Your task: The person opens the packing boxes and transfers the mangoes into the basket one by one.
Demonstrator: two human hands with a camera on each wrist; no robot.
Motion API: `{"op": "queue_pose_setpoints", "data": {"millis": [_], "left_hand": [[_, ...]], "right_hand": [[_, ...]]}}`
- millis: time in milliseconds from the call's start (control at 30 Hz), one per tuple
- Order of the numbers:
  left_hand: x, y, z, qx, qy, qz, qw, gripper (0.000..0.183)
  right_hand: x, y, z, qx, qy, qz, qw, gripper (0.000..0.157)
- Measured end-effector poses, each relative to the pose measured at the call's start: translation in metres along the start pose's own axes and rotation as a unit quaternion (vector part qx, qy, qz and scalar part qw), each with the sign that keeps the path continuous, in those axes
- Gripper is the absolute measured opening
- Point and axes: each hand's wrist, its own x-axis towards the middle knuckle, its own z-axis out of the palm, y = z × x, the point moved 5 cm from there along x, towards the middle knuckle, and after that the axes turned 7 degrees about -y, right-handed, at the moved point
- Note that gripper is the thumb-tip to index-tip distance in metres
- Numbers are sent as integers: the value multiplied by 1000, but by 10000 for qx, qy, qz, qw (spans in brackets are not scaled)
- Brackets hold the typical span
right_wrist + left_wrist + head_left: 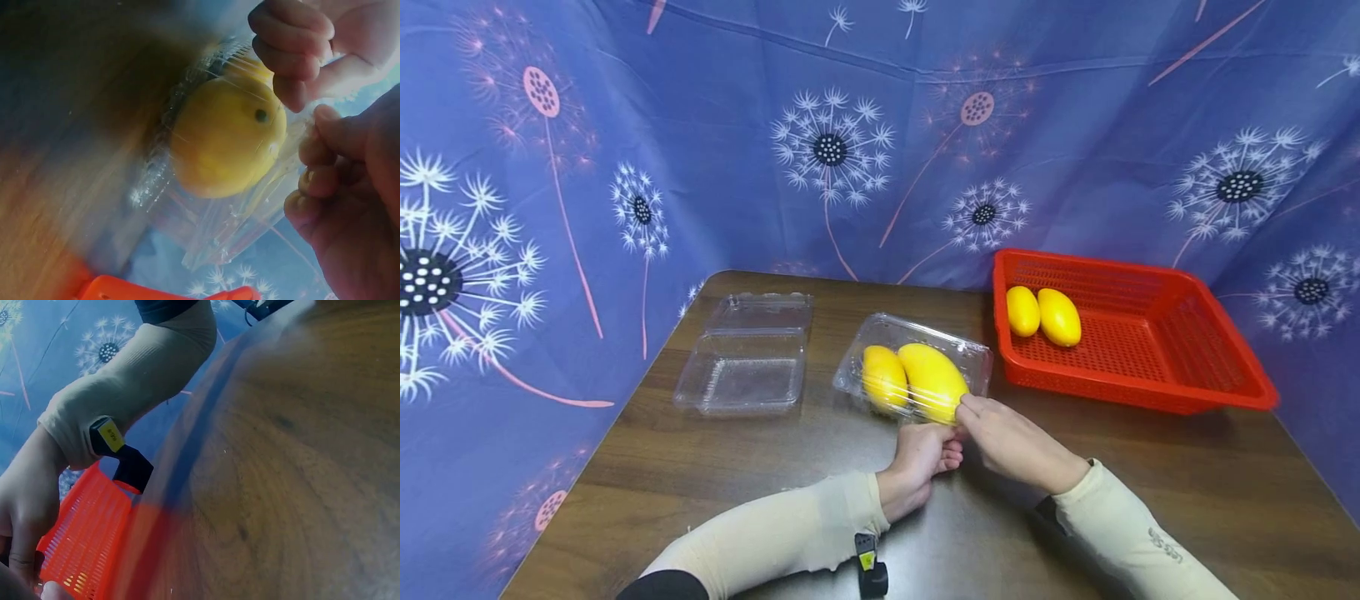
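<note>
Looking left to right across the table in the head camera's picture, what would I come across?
Open clear box → second clear box, holding two yellow fruits → red basket, holding two more yellow fruits.

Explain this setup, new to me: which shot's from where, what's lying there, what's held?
No machine: just a person's bare left hand and right hand. The wide picture is from the head; the others, from the left and right wrists. On the table: a clear box with two mangoes, an open, empty box to its left, a red basket with two more mangoes to its right. Both hands pinch at the first box's near edge; exactly where is hard to see.
</note>
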Motion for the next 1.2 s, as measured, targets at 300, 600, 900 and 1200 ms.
{"op": "queue_pose_setpoints", "data": {"millis": [300, 600, 900, 1200], "left_hand": [[4, -1, 0, -60, -379, -249, 9990, 21], [8, 0, 3, 102, -528, -202, 9983, 17], [5, 5, 3, 257, -505, -330, 9978, 24], [5, -1, 1, 109, -721, -577, 9957, 29]], "right_hand": [[-1, 0, 4, -176, 166, -66, 9997, 34], [-1, 0, 1, -160, 88, -194, 9996, 38], [10, 3, -32, 356, 372, -148, 9986, 27], [-2, 4, -15, 103, 386, 75, 9992, 26]]}}
